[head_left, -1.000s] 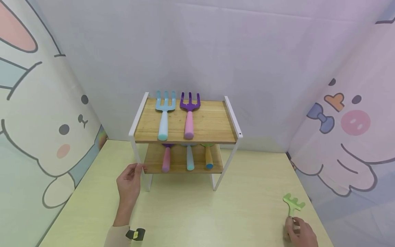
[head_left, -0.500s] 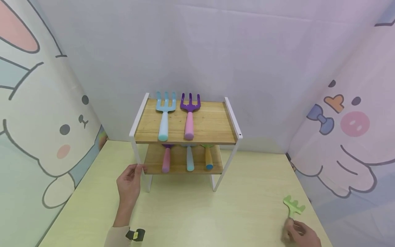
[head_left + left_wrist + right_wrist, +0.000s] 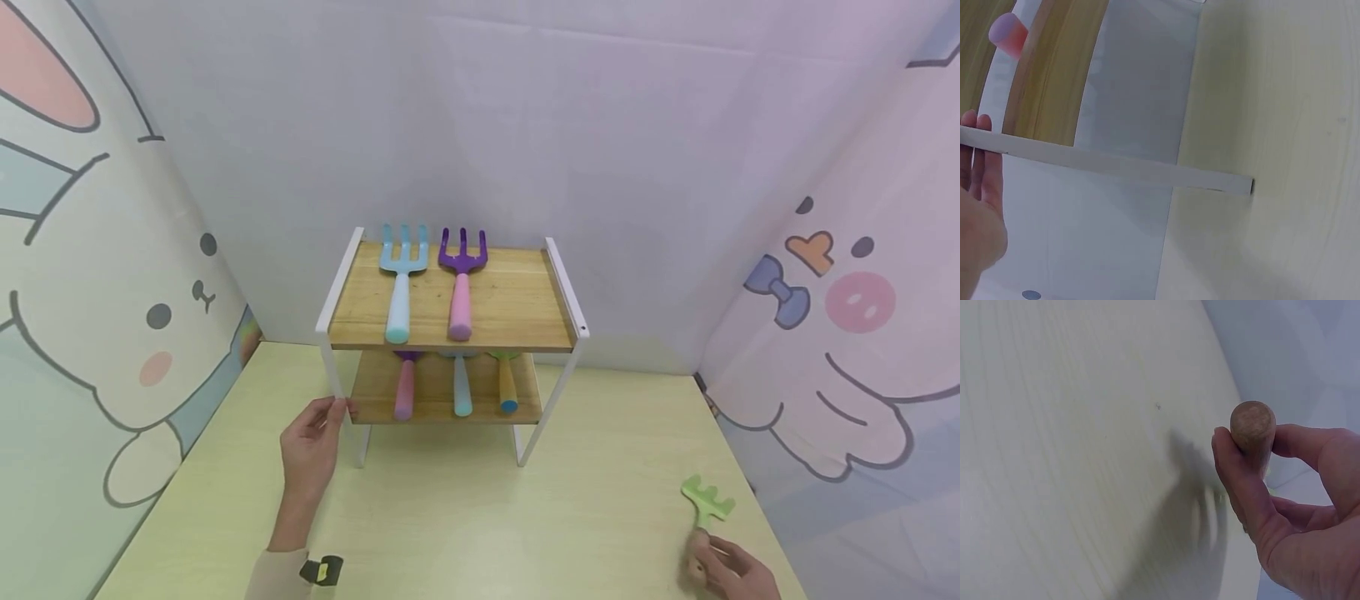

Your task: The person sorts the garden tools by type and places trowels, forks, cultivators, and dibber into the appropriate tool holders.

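Observation:
My left hand (image 3: 309,446) grips the white left leg (image 3: 1122,167) of a two-tier shelf, level with its lower board; in the left wrist view several fingertips reach round the post. At the lower right my right hand (image 3: 738,571) holds a small green hand rake (image 3: 707,500) by its wooden handle (image 3: 1252,428). The rake's tines point away from me, and its head is mostly hidden in the right wrist view. On the upper board lie a light-blue hand fork (image 3: 399,308) and a purple fork with a pink handle (image 3: 461,307).
On the lower board rest tools with a pink handle (image 3: 404,390), a pale-blue handle (image 3: 462,387) and a yellow handle (image 3: 507,383); the upper board hides most of their heads. The shelf (image 3: 517,317) stands on a pale wooden table (image 3: 600,500), with cloth walls (image 3: 637,167) around it.
My right hand and the green rake have shifted slightly left and nearer to me. The left hand stays at the shelf leg, and the tools on the shelf have not moved.

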Motion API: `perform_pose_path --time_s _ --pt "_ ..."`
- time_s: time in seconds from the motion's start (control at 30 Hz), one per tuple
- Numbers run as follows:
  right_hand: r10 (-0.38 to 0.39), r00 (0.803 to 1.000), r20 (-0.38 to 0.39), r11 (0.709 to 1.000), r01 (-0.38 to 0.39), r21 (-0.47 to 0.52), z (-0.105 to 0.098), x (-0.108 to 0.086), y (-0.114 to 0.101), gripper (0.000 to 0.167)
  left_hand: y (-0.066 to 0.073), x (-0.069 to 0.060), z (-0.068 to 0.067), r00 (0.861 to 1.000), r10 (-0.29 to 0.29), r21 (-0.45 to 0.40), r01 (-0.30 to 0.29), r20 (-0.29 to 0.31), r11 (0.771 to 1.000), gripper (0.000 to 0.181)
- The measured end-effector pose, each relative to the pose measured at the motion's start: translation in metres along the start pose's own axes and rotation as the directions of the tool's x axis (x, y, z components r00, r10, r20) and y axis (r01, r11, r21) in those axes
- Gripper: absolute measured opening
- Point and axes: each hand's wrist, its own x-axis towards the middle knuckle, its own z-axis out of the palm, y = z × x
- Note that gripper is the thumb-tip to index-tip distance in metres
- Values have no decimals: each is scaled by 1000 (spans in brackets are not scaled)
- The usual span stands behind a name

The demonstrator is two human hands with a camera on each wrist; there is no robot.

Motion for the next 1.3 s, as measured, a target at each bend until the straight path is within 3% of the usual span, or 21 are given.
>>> perform_pose_path --time_s 0.17,0.3,0.53,0.83,1.17,1.3 --pt "-14 1000 10 1000 13 19 1 -5 -6 93 2 2 -2 999 20 -14 -20 33 1000 10" --pt "-45 999 11 999 45 -15 4 -9 -12 88 3 2 -4 999 -6 -16 7 31 1000 8" --pt "-85 996 1 996 85 2 7 -18 -23 64 5 3 -6 999 -13 -32 14 41 999 7" --pt "-151 989 2 989 151 -6 16 -37 -49 68 4 6 -11 996 35 -56 -30 78 998 10" --pt "-264 964 13 964 264 10 25 -56 -68 64 4 7 -15 992 59 28 -63 109 998 11" --pt "-264 964 27 964 265 1 27 -60 -73 67 2 7 -11 993 73 30 -76 93 997 10"
